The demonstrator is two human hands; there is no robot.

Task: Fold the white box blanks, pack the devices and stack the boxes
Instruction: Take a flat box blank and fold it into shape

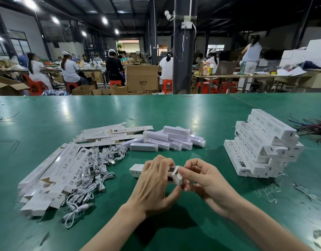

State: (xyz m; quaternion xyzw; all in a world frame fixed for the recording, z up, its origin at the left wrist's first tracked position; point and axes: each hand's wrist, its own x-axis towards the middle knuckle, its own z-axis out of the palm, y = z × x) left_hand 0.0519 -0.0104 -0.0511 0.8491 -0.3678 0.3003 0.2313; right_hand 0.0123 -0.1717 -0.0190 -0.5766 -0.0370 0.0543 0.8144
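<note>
White box (138,172), at lower centre, is gripped by the left hand (154,183) while the right hand (208,180) pinches its end flap (176,173); a skewed tuck could crease it or leave it gaping.

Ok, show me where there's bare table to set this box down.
Set the box on the bare green table between the loose devices and the box stack, or on the far half beyond both. Crowded: the left, where flat blanks and cables overlap. Scraps litter the near right corner.
</note>
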